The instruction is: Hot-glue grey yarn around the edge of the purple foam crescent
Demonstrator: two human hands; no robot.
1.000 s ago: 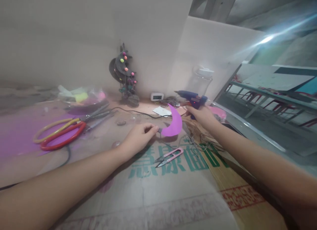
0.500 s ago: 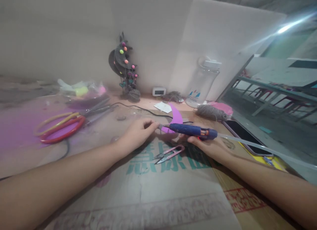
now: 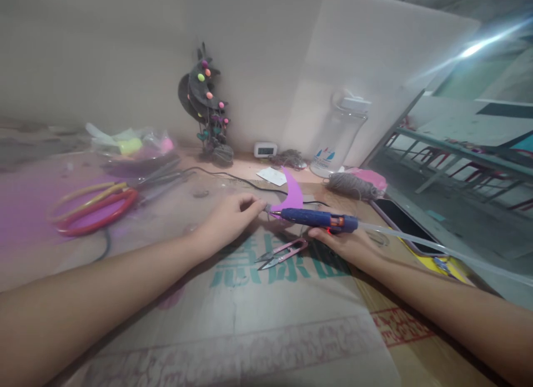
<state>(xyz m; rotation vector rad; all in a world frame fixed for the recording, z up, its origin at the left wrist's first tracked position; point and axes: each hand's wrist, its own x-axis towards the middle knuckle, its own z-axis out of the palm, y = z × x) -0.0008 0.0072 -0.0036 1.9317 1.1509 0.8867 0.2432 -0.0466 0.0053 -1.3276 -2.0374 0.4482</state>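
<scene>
My right hand (image 3: 333,240) is wrapped round a dark blue hot glue gun (image 3: 312,216), with a long clear glue stick (image 3: 408,237) running out of its back. A red light glows on the gun's underside. My left hand (image 3: 239,212) pinches the lower left tip of a purple crescent (image 3: 293,192), where a little grey yarn shows at the fingertips. The nozzle points left and lies close to that tip; whether it touches cannot be made out. Just below the gun lie pink thread snips (image 3: 285,254), blades to the left.
Large scissors (image 3: 97,209) with red and yellow handles lie at left, by a bag of coloured pieces (image 3: 129,145). A decorated grey crescent (image 3: 204,93), small clock (image 3: 265,150), clear bottle (image 3: 339,137), grey yarn (image 3: 352,186) and phone (image 3: 410,226) stand or lie around the cardboard (image 3: 250,326).
The whole view has shifted slightly, so things sit a little higher and further left. My hands keep the same hold, and the nozzle remains by the crescent's tip.
</scene>
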